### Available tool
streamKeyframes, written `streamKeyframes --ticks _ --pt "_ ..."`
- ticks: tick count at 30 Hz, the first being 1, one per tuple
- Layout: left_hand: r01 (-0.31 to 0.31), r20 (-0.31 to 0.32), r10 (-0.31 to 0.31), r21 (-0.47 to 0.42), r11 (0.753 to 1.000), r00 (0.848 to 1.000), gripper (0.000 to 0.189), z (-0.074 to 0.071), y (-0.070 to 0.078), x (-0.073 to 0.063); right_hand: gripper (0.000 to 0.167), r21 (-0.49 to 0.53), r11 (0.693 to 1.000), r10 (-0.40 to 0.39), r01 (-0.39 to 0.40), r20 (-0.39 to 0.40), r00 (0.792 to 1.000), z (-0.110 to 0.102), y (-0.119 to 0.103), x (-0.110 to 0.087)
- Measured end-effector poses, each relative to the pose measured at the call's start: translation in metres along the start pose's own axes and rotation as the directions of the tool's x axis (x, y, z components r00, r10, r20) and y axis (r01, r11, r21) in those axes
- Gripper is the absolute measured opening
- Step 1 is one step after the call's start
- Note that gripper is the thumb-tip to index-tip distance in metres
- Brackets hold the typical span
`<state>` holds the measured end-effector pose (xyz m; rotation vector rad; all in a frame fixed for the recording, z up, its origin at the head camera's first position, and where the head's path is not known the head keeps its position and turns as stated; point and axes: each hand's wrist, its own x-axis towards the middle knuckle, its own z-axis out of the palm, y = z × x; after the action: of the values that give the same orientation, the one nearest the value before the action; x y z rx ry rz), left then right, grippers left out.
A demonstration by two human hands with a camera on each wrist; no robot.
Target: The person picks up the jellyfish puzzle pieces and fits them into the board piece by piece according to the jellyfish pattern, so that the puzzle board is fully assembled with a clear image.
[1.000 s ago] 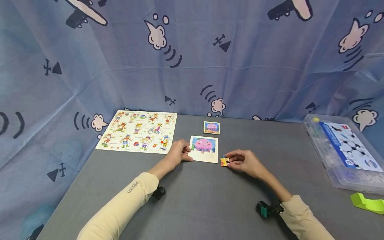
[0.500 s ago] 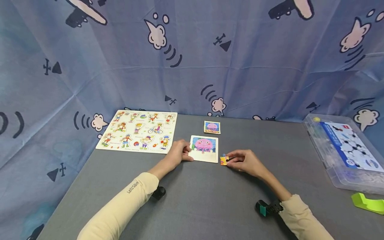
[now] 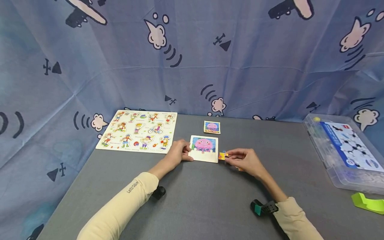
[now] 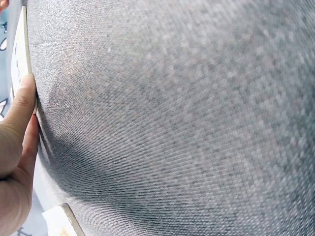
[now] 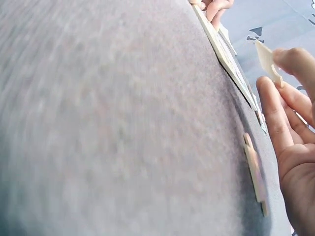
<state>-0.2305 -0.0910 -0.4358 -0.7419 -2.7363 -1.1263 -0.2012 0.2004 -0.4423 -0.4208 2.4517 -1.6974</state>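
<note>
The left hand (image 3: 177, 153) holds the left edge of a square jigsaw board (image 3: 205, 156). A pink jellyfish picture fills the board's upper part, and its lower strip is bare pale wood. Just off the board's right edge, the right hand (image 3: 246, 162) pinches a yellow jigsaw piece (image 3: 223, 156) between thumb and fingers. The right wrist view shows that piece's pale back (image 5: 266, 60) raised above the table. Beneath the right hand lies another jigsaw piece (image 5: 254, 172), mostly hidden in the head view. Behind the board is a small jellyfish picture card (image 3: 212, 127).
A large puzzle board with sports figures (image 3: 138, 131) lies at the back left. On the right are a clear plastic case (image 3: 327, 163) and a bright green plastic part (image 3: 368, 202). A patterned blue curtain (image 3: 186, 80) hangs behind the grey table (image 3: 192, 206).
The right hand has turned and lifted the yellow jigsaw piece slightly, moving it away from the person and nearer the board. The left hand and board have stayed in place.
</note>
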Motion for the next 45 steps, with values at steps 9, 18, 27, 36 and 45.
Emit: streamKeyframes --ticks 9,18,27,36,45 --pt "0.01 0.009 -0.01 -0.02 1.0 1.0 0.033 -0.001 0.002 0.0 0.031 0.07 0.996 -0.051 0.052 -0.015 0.999 0.014 0.0 0.01" --pt "0.025 0.011 -0.025 -0.005 1.0 1.0 0.033 -0.001 0.004 0.0 0.028 0.089 0.994 -0.07 0.07 -0.001 0.998 0.03 0.001 0.023" --pt "0.022 0.007 -0.022 -0.003 1.0 1.0 0.033 0.001 0.002 0.0 0.027 0.102 0.993 -0.062 0.061 0.001 0.998 0.048 -0.006 0.036" --pt "0.041 0.014 -0.041 -0.004 0.999 0.999 0.032 0.001 0.002 0.002 0.026 0.093 0.993 -0.079 0.076 0.025 0.997 0.061 -0.014 0.045" --pt "0.028 0.006 -0.028 -0.004 1.0 1.0 0.033 0.0 0.001 0.003 0.023 -0.092 0.986 -0.144 0.143 -0.015 0.989 0.072 -0.016 0.05"
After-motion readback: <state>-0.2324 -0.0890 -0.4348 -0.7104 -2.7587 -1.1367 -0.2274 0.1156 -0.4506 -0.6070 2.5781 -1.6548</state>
